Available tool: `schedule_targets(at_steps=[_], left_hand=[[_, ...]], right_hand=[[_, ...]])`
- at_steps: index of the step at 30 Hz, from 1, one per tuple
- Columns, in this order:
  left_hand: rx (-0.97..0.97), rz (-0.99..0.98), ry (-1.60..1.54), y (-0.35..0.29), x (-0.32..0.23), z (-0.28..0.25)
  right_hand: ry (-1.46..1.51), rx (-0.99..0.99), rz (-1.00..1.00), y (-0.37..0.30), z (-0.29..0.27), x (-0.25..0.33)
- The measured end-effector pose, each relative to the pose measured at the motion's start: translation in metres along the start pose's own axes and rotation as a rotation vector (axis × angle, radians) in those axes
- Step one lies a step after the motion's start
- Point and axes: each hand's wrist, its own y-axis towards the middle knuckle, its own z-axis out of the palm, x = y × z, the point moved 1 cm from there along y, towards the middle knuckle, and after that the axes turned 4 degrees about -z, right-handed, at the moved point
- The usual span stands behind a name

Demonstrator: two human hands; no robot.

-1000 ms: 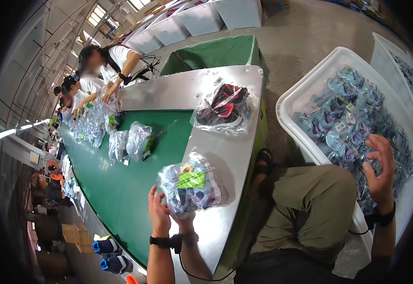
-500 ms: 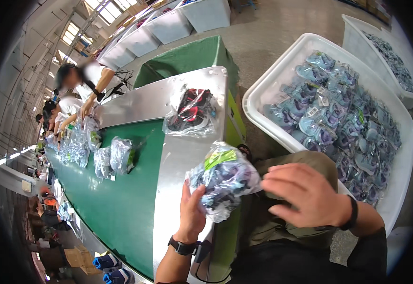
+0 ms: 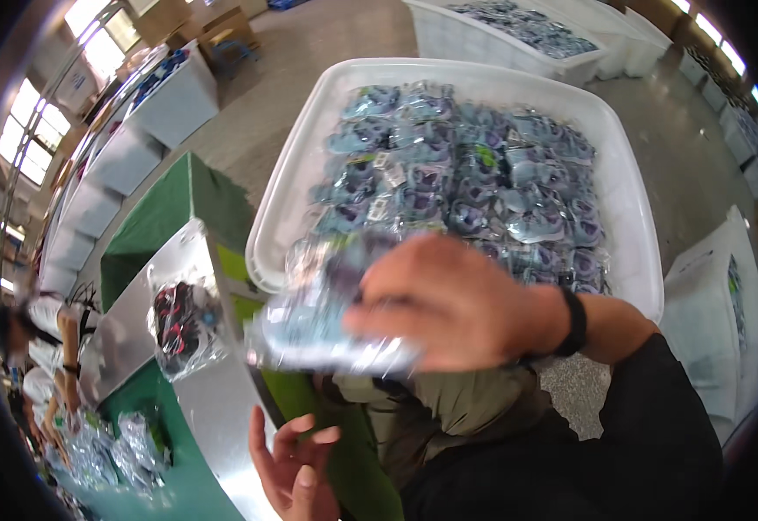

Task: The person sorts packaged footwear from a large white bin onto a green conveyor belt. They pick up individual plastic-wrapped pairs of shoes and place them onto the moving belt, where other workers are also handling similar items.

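My right hand [image 3: 448,304] grips a clear plastic bag of light blue and purple shoes [image 3: 318,317], blurred by motion. It hangs over the near left edge of a big white bin [image 3: 261,234] filled with similar bagged shoes [image 3: 431,156] in rows. Below and to the left, my left hand [image 3: 296,464] is open with fingers spread and nothing in it, beside the metal table edge. On that metal surface [image 3: 214,408] lies a bag of black and red shoes [image 3: 186,321].
A green belt [image 3: 196,473] carries several bagged shoes [image 3: 140,447] at lower left, where people in white [image 3: 49,334] work. A green cloth-covered bin [image 3: 162,208] stands past the table corner. More white bins [image 3: 483,52] stand behind and at the right [image 3: 700,313].
The view has swung right toward the white bin. The bagged shoes have passed from my left hand to my right, which now carries them by the bin's edge. My left hand has let go.
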Motion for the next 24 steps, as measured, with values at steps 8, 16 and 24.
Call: schedule_targets(at_steps=[8, 16, 24], left_hand=[[-0.284, -0.225, 0.142, 0.010, 0.034, -0.091], [-0.334, -0.212, 0.286, 0.010, 0.043, -0.105], [-0.342, -0.186, 0.482, 0.002, 0.035, -0.103]], right_hand=[[-0.005, 0.000, 0.651, -0.117, -0.064, -0.079], [0.419, 0.384, 0.901, -0.232, -0.012, -0.096], [-0.094, 0.521, 0.943, -0.236, 0.021, -0.109]])
